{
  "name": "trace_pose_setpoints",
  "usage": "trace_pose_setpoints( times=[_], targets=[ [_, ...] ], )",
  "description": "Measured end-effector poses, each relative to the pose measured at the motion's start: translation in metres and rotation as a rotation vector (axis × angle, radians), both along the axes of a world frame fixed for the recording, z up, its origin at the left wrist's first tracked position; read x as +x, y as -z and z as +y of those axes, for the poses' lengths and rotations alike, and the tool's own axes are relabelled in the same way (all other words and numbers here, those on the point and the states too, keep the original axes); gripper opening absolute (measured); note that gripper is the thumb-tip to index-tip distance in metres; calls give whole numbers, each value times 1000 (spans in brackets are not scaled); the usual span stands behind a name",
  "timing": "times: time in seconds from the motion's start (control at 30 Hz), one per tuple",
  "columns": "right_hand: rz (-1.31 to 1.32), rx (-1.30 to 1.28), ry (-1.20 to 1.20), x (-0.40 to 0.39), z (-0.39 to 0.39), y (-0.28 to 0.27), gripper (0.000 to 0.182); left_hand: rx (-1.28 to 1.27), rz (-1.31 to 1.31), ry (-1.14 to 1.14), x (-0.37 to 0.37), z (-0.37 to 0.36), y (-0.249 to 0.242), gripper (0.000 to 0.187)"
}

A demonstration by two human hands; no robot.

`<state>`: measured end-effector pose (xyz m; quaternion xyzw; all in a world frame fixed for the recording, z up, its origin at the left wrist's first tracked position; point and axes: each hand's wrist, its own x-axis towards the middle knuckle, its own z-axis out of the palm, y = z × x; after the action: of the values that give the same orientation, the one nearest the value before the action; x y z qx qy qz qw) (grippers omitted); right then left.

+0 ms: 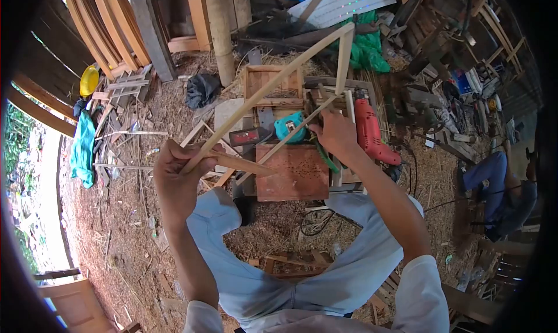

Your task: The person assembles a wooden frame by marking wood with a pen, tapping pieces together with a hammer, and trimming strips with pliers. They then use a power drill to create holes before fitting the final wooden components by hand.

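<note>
My left hand (185,169) is closed around the near corner of a three-sided frame (264,95) of pale wooden strips. Its long side slants up and away to the right, and a short strip hangs from the far corner. In my right hand (336,132) the fingers pinch a thin wooden strip (285,141), which runs down and left beneath the frame. Below lies a reddish wooden board (292,176). A teal tape measure (289,127) sits behind the board, and a green-handled tool (326,158) is partly hidden under my right hand. Beside that hand lies a red power drill (369,129).
A shallow wooden tray (273,69) stands at the back of the work area, with a black bag (202,90) to its left. Shavings and offcuts cover the floor (139,217). Another person (500,188) sits at the right. A bamboo post (219,36) rises behind.
</note>
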<state>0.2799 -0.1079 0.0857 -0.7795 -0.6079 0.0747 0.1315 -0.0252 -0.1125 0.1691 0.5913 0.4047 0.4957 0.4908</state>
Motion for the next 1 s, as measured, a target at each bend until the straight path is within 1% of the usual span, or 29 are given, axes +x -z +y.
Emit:
trace_pose_setpoints(
  times=[0.03, 0.17, 0.27, 0.33, 0.37, 0.43, 0.47, 0.53, 0.57, 0.63, 0.73, 0.87, 0.93, 1.0],
  targets=[
    [-5, -70, 17, -1, 4, 9, 29, 15, -7, 16, 0, -1, 0, 31],
    [51, -76, 31, 5, 5, 16, 28, 48, -36, 39, 1, -5, 3, 30],
    [-20, -9, 53, 14, 3, 21, 23, 24, -79, 86, 5, -12, 2, 29],
    [-146, 103, -57, 11, -7, 6, 17, 28, -83, 59, 7, -20, 3, 29],
    [-149, 108, -58, 12, -12, -3, 17, 27, -86, 32, 7, -25, 4, 28],
    [-182, -151, -47, 17, -24, -25, 19, 23, -49, 11, 9, -31, 7, 28],
    [-182, -148, -44, 17, -33, -38, 19, 11, -7, -6, 10, -33, 8, 28],
    [-49, -252, 20, 18, -54, -59, 24, 36, 2, -10, 13, -36, 8, 28],
    [-46, -254, 24, 21, -61, -62, 24, 57, 10, -19, 13, -37, 9, 28],
    [140, -222, -6, 28, -72, -66, 27, 46, 11, -19, 13, -36, 12, 28],
    [95, -257, -21, 42, -66, -54, 25, 46, -3, -1, 13, -32, 12, 28],
    [118, -287, -64, 42, -47, -23, 23, 30, -9, 3, 13, -22, 6, 29],
    [91, -141, -44, 35, -40, -5, 17, 37, -23, 17, 12, -17, 6, 30],
    [67, -106, -46, 31, -31, 8, 17, 40, -35, 29, 12, -15, 4, 30]
  ],
)
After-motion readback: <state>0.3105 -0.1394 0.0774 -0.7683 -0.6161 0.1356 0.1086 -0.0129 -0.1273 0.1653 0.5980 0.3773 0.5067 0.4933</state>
